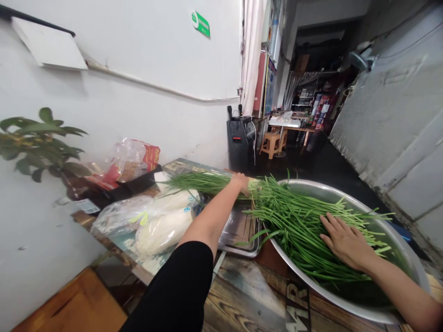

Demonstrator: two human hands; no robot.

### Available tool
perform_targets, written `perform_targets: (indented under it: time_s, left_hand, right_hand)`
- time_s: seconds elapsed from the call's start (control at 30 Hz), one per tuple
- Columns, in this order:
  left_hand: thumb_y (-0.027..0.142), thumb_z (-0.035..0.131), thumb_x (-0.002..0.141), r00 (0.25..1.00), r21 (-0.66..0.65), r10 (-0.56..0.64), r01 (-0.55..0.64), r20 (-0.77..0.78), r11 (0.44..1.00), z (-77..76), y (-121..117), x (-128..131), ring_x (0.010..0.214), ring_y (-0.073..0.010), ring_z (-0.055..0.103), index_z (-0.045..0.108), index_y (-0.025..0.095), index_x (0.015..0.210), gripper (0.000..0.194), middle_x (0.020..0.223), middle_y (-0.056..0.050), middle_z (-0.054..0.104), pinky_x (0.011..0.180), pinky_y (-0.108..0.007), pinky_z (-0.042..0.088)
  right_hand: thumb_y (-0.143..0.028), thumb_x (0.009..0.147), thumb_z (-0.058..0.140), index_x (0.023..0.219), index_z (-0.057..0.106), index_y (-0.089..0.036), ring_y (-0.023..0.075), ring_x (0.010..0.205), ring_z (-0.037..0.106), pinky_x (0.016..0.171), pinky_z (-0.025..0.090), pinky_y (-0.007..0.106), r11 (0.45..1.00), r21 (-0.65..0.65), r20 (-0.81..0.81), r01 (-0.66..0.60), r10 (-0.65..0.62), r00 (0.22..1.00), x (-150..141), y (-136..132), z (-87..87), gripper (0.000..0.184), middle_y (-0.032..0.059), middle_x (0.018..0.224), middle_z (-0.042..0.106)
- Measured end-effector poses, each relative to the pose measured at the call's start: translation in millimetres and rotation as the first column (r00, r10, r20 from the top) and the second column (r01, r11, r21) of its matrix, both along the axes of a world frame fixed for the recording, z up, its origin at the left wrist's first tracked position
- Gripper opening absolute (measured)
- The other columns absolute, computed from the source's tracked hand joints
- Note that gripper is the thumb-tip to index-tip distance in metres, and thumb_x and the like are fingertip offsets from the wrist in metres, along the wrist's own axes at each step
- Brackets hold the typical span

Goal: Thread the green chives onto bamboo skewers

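Note:
Long green garlic chives [294, 221] lie heaped in a wide metal basin [411, 272] on the right, some ends poking over its rim. My right hand [346, 242] rests flat on top of them, fingers apart. Across the metal tray [238, 226] lies another bunch of garlic chives [204, 183], its leafy tips pointing left. Around the pale end of this bunch my left hand [241, 183] is closed; its fingertips are partly hidden. The bunch and the heap meet near the basin's left rim.
Clear plastic bags of white noodle-like food [166, 228] sit left of the tray. Behind them are a black box [138, 182] with red packets and a potted plant [44, 138]. A black speaker [238, 140] stands by the wall; stools [272, 143] are farther back.

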State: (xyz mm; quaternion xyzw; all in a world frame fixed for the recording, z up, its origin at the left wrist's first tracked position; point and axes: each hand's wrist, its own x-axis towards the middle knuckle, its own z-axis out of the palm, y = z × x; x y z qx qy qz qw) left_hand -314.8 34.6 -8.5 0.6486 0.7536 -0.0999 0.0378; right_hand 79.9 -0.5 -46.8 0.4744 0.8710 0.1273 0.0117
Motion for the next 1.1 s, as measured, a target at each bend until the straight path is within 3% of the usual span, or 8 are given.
perform_targets:
  time_s: [0.2,0.37,0.43,0.57,0.67,0.77,0.93,1.1]
  left_hand:
    - [0.053,0.072,0.047,1.000,0.041,0.023,-0.023,-0.006,0.999,29.1,-26.4,4.0,0.127,-0.0387,0.030,0.030,0.020,0.139,0.107,0.137,-0.019,0.037,0.105,-0.057,0.010]
    - [0.047,0.062,0.068,0.989,0.219,0.099,-0.073,-0.110,0.973,83.2,-53.4,24.8,0.127,-0.0386,0.028,0.043,0.013,0.130,0.074,0.135,-0.020,0.039,0.103,-0.061,0.006]
    - [0.045,0.056,0.074,0.990,0.273,0.089,-0.055,-0.114,0.961,107.1,-56.9,47.7,0.126,-0.0395,0.027,0.046,0.014,0.128,0.063,0.131,-0.016,0.045,0.100,-0.064,0.000]
    - [0.045,0.039,0.085,0.976,0.359,-0.212,0.216,-0.052,0.908,141.2,-77.5,134.2,0.128,-0.0378,0.026,0.038,0.015,0.135,0.058,0.129,-0.009,0.047,0.100,-0.062,-0.002]
    - [0.050,0.045,0.080,0.868,0.327,-0.497,0.474,-0.014,0.818,128.4,-104.0,213.2,0.133,-0.0340,0.021,0.036,0.024,0.137,0.063,0.141,-0.005,0.037,0.107,-0.051,0.007]
    - [0.056,0.046,0.078,0.778,0.204,-0.622,0.597,0.090,0.776,83.7,-123.9,264.7,0.138,-0.0333,0.010,0.031,0.030,0.140,0.068,0.151,-0.003,0.019,0.108,-0.049,0.010]
    - [0.065,0.028,0.081,0.778,0.023,-0.581,0.594,0.241,0.804,23.1,-136.2,273.5,0.139,-0.0326,0.004,0.029,0.032,0.141,0.068,0.153,-0.006,0.009,0.107,-0.055,0.011]
    - [0.065,0.019,0.083,0.806,-0.113,-0.506,0.559,0.308,0.821,22.3,-140.7,268.3,0.140,-0.0304,0.006,0.030,0.035,0.139,0.065,0.153,-0.005,0.012,0.107,-0.055,0.012]
  right_hand:
    - [-0.042,0.089,0.029,0.139,0.037,-0.017,0.0272,0.132,0.030,0.103,0.029,0.047,0.997,-0.074,-0.015,0.014,-0.015,1.000,-9.7,-4.1,13.5,0.056,0.0086,0.147,0.031]
    - [-0.040,0.091,0.035,0.137,0.040,-0.019,0.0298,0.132,0.029,0.104,0.025,0.051,0.998,-0.049,-0.166,0.026,-0.033,0.986,-16.9,-28.5,48.6,0.051,0.0095,0.147,0.029]
    - [-0.037,0.091,0.035,0.135,0.042,-0.018,0.0281,0.132,0.031,0.105,0.024,0.050,1.000,0.024,-0.280,0.013,-0.005,0.960,-4.6,-37.7,66.7,0.048,0.0106,0.145,0.033]
    - [-0.034,0.092,0.032,0.123,0.055,-0.014,0.0202,0.118,0.049,0.099,0.036,0.034,0.992,0.104,-0.571,0.067,0.005,0.821,60.6,-66.8,97.5,0.043,0.0107,0.128,0.055]
    - [-0.037,0.091,0.034,0.107,0.064,-0.016,0.0194,0.089,0.064,0.079,0.046,0.028,0.949,-0.038,-0.637,0.314,-0.265,0.724,122.2,-95.8,91.6,0.040,0.0078,0.095,0.070]
    - [-0.033,0.087,0.043,0.097,0.068,-0.017,0.0203,0.084,0.065,0.073,0.045,0.026,0.873,-0.205,-0.385,0.441,-0.487,0.784,164.8,-117.4,56.6,0.032,0.0077,0.089,0.071]
    - [-0.033,0.088,0.037,0.093,0.067,-0.011,0.0245,0.092,0.063,0.075,0.044,0.029,0.756,-0.223,-0.125,0.615,-0.648,0.751,187.2,-128.7,-1.0,0.038,0.0163,0.098,0.068]
    - [-0.034,0.086,0.039,0.090,0.068,-0.010,0.0247,0.091,0.063,0.074,0.044,0.030,0.736,-0.278,-0.131,0.618,-0.666,0.734,185.0,-119.4,-12.9,0.038,0.0174,0.096,0.068]
